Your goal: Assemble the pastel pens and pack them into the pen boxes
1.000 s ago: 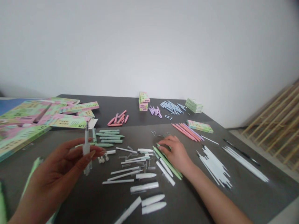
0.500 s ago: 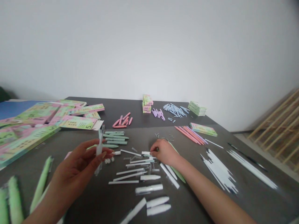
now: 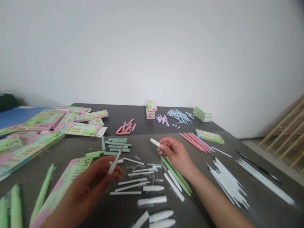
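My left hand pinches a white pen barrel with a thin tip, held tilted above the dark table. A little above the table my right hand grips a short white pen part between thumb and fingers. Between the hands lie loose white pen pieces, thin refills and small springs. Green pen barrels lie under my right wrist. Teal pen caps lie just beyond my left hand.
Pink-and-green boxes pile up at the left, and one flat box lies near my left arm. Pink caps, purple caps, blue caps and small box stacks sit far back. White refills spread at right.
My right hand has lifted off the table with a short white part in its fingers. My left hand has lowered and tilted the white barrel. The camera has shifted.
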The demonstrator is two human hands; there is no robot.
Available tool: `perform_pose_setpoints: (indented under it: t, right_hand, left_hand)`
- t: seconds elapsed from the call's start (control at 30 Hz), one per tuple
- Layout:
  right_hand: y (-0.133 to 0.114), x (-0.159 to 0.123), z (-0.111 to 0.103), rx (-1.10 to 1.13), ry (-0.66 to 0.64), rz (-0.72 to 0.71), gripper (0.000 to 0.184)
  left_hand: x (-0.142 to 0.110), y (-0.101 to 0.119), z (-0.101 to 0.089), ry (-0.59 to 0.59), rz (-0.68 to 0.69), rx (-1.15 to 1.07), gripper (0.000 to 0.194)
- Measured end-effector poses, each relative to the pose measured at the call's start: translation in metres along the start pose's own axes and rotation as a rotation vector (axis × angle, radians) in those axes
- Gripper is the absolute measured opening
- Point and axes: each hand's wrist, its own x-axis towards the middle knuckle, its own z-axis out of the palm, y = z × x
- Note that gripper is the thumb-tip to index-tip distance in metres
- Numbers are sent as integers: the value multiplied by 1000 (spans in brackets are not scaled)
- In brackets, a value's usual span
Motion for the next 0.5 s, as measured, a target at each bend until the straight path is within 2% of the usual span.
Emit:
perform_pose_setpoints:
  t: [0.13,0.3,0.37,0.5]
  right_hand:
    - [-24,-14,-15,453,21,4,19]
    - [-37,-25,-21,654,-11,15,18]
    - [-40,-27,-21,658,-53,25,19]
    - [-45,-29,-20,634,-90,-15,14]
  left_hand:
    - [-12,-13,10,-246,-24,51,21]
    - [-15,-15,19,-398,-63,46,21]
    - [-15,-12,21,-410,-71,43,21]
    - [-16,-7,21,-364,-111,66,26]
